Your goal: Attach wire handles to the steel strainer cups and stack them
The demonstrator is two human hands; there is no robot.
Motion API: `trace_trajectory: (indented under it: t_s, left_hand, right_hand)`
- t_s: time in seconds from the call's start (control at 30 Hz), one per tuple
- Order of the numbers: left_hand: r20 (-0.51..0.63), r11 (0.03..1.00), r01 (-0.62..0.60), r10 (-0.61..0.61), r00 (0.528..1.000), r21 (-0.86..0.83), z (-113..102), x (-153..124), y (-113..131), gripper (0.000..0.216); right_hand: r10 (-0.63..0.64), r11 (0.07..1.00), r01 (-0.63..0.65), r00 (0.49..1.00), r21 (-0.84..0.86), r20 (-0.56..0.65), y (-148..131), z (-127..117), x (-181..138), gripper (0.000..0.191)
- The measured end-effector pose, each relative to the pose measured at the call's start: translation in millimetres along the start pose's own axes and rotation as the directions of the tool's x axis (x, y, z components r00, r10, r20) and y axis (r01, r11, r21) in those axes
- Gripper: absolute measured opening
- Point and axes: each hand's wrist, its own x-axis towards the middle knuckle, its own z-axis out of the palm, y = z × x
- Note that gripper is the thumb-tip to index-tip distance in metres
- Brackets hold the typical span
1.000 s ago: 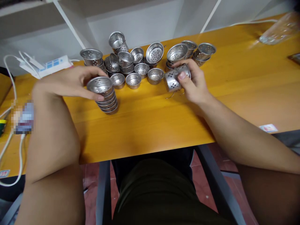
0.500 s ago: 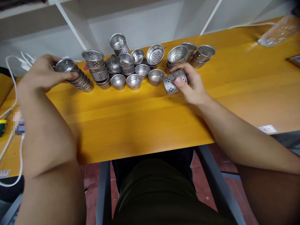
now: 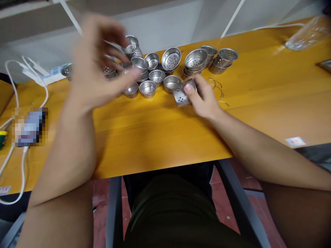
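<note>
My right hand [image 3: 203, 96] grips a perforated metal strainer cup [image 3: 181, 96] lying on its side on the yellow table [image 3: 160, 131]. My left hand [image 3: 100, 63] is raised above the table and blurred by motion, its fingers spread with nothing in them, in front of a cluster of perforated metal cups [image 3: 152, 69]. A stack of the same cups [image 3: 67, 70] lies on its side at the far left, partly hidden behind my left hand. Thin wire rings [image 3: 218, 88] lie to the right of my right hand.
A white power strip [image 3: 38, 74] and white cables [image 3: 15, 151] sit at the table's left end. A clear plastic bag [image 3: 307, 34] lies at the far right, a small card [image 3: 296, 141] near the front edge. A grey table frame [image 3: 113, 210] runs below.
My left hand has let go of the stack of cups at the far left and swung up and to the right. My right hand with its cup has shifted slightly left, uncovering wire rings.
</note>
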Motion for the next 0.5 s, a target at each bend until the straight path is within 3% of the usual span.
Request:
trace_trajectory:
  t_s: [0.07,0.1,0.17,0.23,0.37,0.5]
  left_hand:
    - [0.218,0.995,-0.099,0.099,0.971,-0.014,57,-11,1,0.115]
    - [0.259,0.993,-0.116,0.118,0.958,-0.023,83,-17,-1,0.116]
    - [0.285,0.995,-0.101,0.095,0.954,0.007,128,-30,-5,0.111]
    - [0.278,0.999,-0.039,0.027,0.960,0.038,159,-41,-7,0.105]
    - [0.214,0.985,0.138,-0.157,0.964,0.101,183,-50,-1,0.078]
    - [0.219,0.981,0.192,-0.179,0.959,-0.036,187,-48,-5,0.066]
  right_hand:
    - [-0.007,1.000,0.007,1.000,-0.020,-0.001,-4,10,-6,0.076]
    - [-0.007,1.000,0.007,1.000,-0.022,0.013,-6,14,-9,0.077]
    - [-0.013,1.000,0.014,0.998,-0.016,0.055,-8,21,-14,0.080]
    - [-0.025,0.999,0.027,0.995,-0.017,0.098,-8,26,-17,0.084]
    - [0.030,0.996,-0.011,0.979,-0.093,0.201,-15,26,-17,0.090]
    - [0.135,0.971,-0.058,0.934,-0.233,0.330,-34,11,-14,0.091]
